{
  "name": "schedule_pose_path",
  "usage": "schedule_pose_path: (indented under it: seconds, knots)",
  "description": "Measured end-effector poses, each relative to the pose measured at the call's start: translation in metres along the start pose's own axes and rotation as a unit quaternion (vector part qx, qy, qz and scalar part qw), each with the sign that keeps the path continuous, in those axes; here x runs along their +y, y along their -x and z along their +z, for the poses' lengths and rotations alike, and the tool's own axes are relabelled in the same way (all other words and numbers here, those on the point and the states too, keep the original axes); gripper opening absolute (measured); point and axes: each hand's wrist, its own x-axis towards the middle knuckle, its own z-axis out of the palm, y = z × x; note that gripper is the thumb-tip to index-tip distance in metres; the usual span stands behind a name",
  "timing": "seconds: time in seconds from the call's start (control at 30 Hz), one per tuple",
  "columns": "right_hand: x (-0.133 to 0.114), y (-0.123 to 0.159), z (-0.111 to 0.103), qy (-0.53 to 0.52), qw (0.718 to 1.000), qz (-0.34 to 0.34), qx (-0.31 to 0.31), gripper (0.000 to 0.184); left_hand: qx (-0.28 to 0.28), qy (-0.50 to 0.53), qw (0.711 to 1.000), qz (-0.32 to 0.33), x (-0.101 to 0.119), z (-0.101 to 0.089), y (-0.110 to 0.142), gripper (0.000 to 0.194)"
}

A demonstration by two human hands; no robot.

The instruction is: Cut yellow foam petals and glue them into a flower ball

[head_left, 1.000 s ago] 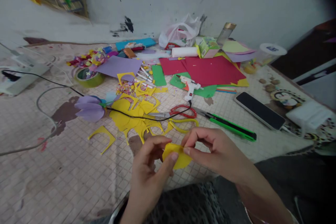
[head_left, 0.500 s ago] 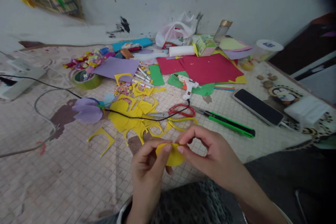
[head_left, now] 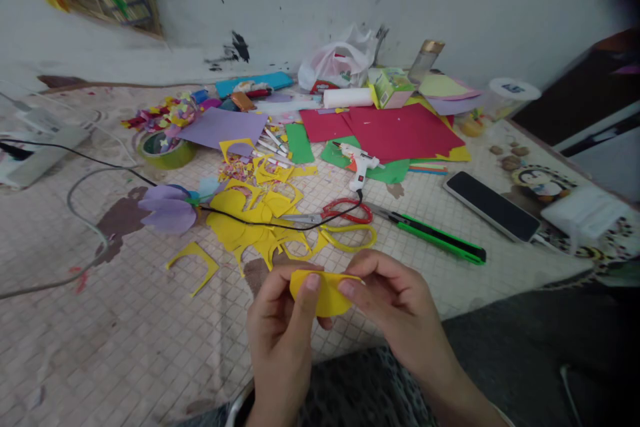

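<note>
A rounded yellow paper piece (head_left: 330, 297) with a straight upper edge is held up between both hands, above the table's front edge. My left hand (head_left: 283, 330) pinches its left side, thumb on the near face. On the right side, my right hand (head_left: 395, 303) grips the upper corner between thumb and fingers. Just beyond the hands lie red-and-yellow-handled scissors (head_left: 350, 211) and a heap of yellow paper cut-outs (head_left: 240, 217). A green utility knife (head_left: 440, 237) rests to the right of the scissors.
A white glue gun (head_left: 359, 165) lies on green paper, its black cord running left across the yellow scraps. Red sheets (head_left: 400, 130) spread behind it. A phone (head_left: 493, 205) is at right. At left are a purple paper flower (head_left: 167, 209), tape roll (head_left: 167, 150) and power strip (head_left: 45, 153).
My right hand has shifted its pinch along the paper's upper edge to the right corner. The yellow piece now shows more of its width, with the upper edge straighter.
</note>
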Motion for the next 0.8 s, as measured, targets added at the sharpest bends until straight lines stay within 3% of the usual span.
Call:
schedule_pose_path:
  seconds: [0.23,0.5,0.63,0.8]
  knots:
    - [-0.001,0.002,0.007,-0.027,0.998,-0.056,0.024,0.009,-0.024,-0.051,0.998,0.035,-0.001,0.001,0.002,0.017]
    - [-0.001,0.002,0.011,-0.033,0.998,-0.037,0.03,0.007,-0.015,-0.13,0.991,0.036,0.0,0.001,0.002,0.027]
    - [0.003,0.003,0.012,-0.023,0.999,-0.019,0.039,0.015,-0.032,-0.161,0.986,0.041,-0.003,0.0,0.004,0.027]
    - [0.013,0.006,0.006,-0.038,0.999,-0.006,0.021,0.022,-0.047,-0.104,0.993,-0.013,-0.004,0.0,0.002,0.033]
